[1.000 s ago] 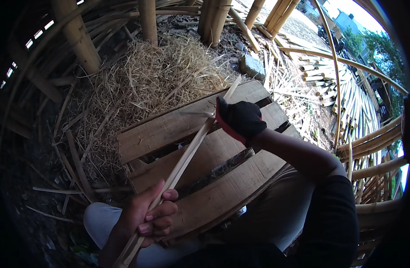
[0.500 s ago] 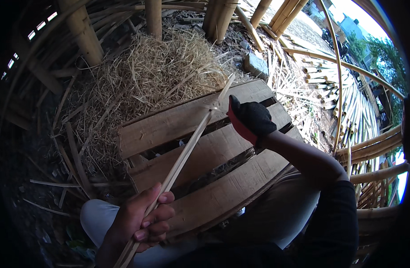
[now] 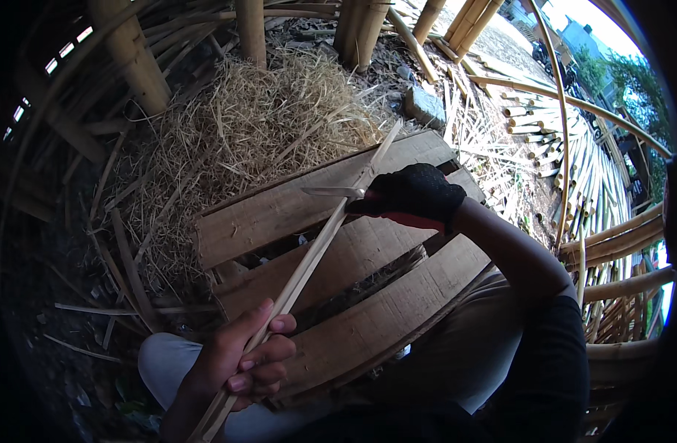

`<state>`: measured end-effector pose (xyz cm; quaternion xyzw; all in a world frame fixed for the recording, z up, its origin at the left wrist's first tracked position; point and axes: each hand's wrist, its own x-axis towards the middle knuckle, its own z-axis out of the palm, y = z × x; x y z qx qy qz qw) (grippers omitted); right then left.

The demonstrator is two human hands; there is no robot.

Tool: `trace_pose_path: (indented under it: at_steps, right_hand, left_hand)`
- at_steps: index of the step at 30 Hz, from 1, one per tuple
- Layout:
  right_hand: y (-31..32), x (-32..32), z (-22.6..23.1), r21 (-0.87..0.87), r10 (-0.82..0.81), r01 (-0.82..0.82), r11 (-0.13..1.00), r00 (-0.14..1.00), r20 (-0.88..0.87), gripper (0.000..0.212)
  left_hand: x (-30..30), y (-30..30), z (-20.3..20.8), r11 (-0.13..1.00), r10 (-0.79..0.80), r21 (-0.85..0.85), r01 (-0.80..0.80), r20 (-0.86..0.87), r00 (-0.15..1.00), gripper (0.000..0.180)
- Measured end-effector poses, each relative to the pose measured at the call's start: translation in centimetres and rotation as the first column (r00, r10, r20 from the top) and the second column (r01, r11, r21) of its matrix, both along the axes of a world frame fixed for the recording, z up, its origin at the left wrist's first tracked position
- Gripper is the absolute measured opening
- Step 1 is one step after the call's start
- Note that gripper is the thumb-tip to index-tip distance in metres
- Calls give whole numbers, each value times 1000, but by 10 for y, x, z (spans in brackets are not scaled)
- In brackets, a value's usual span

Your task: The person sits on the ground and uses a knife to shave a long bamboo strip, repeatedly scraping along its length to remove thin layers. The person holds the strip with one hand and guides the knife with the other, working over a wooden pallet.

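Bare fingers of my left hand point(image 3: 242, 358) are wrapped round the lower part of a bundle of thin bamboo strips point(image 3: 307, 264). The strips slant up and to the right over a slatted wooden platform point(image 3: 279, 221), their far ends beyond its back edge. My right hand point(image 3: 412, 196), in a black and red glove, is closed on a knife whose handle is hidden in the fist. The knife's blade point(image 3: 325, 191) points left and lies across the strips near their upper part.
A heap of pale shavings point(image 3: 242, 118) lies behind the platform. Upright bamboo posts point(image 3: 251, 33) stand at the back, with a grey block point(image 3: 425, 107) at the back right. Many cut bamboo poles point(image 3: 575, 170) are stacked to the right. Loose strips point(image 3: 95, 308) lie at the left.
My right hand has turned and moved slightly down and left onto the strips. The knife blade, blurred before, now shows plainly across them. My left hand keeps its grip, nearly unmoved.
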<state>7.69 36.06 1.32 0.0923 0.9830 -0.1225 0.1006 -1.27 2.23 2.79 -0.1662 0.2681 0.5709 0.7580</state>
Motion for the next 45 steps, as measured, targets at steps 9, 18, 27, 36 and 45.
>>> trace_pose_path:
  at_steps: [9, 18, 27, 36, 45]
  right_hand:
    - [-22, 16, -10, 295, 199, -117, 948, 943, -267, 24]
    - [17, 1, -46, 394, -148, 252, 884, 950, -276, 48]
    - [26, -6, -30, 147, -352, 367, 919, 929, -116, 70]
    - [11, -3, -28, 66, -333, 345, 936, 932, -140, 76]
    - [8, 0, -28, 27, -264, 275, 961, 943, -200, 76]
  left_hand:
    - [0, -4, 1, 1000, -20, 17, 20, 23, 1000, 32]
    - [4, -12, 1, 996, -74, 42, 72, 37, 997, 31]
    - [-2, -4, 1, 995, -95, 8, 95, 17, 995, 31]
    - [5, -7, 1, 1000, -10, 5, 10, 71, 997, 31]
    - [11, -11, -1, 994, 80, 54, -92, 189, 979, 34]
